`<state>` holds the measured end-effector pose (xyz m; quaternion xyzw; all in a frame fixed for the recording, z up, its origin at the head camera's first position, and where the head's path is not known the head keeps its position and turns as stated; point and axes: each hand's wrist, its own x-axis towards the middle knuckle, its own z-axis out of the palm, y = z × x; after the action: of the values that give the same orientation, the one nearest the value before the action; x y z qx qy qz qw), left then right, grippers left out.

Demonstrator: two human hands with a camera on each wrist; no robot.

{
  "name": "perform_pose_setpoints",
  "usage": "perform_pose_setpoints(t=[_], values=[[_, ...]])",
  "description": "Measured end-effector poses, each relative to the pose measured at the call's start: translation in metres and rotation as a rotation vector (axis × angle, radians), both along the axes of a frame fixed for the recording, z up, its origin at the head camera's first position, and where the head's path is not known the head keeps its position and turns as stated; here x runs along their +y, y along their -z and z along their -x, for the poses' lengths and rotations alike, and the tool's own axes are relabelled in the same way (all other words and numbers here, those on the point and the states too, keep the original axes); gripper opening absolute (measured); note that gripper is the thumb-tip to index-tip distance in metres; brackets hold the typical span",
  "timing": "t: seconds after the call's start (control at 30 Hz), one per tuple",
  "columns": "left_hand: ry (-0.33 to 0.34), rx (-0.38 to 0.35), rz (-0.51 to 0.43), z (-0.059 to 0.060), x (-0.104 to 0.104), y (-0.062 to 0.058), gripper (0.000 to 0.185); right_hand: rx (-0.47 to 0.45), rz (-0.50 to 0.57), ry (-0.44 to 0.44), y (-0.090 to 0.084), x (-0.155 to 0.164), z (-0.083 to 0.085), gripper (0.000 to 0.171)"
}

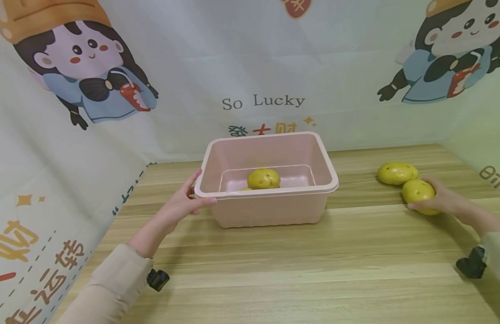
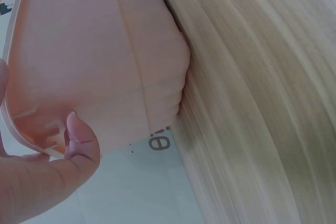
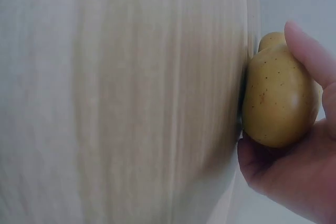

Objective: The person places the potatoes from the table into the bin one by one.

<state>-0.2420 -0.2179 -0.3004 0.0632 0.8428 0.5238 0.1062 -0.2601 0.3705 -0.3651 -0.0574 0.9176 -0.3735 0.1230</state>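
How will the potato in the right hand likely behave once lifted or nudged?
The potato looks rounded and smooth, so it would probably roll if nudged. The right hand wraps it easily, suggesting a firm, manageable weight. Its glossy skin might be slightly slippery.

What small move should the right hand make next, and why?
Probably lift the potato and carry it toward the pink basin. The right hand already grips it on the table, and the left hand holds the basin's rim.
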Motion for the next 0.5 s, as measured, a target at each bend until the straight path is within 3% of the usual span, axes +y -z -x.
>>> perform_pose_setpoints(t=[0.5], values=[[-0.002, -0.006, 0.006, -0.0014, -0.001, -0.0016, 0.094, 0.028, 0.025, 0.009, 0.0009, -0.0055, 0.0031, 0.088]])
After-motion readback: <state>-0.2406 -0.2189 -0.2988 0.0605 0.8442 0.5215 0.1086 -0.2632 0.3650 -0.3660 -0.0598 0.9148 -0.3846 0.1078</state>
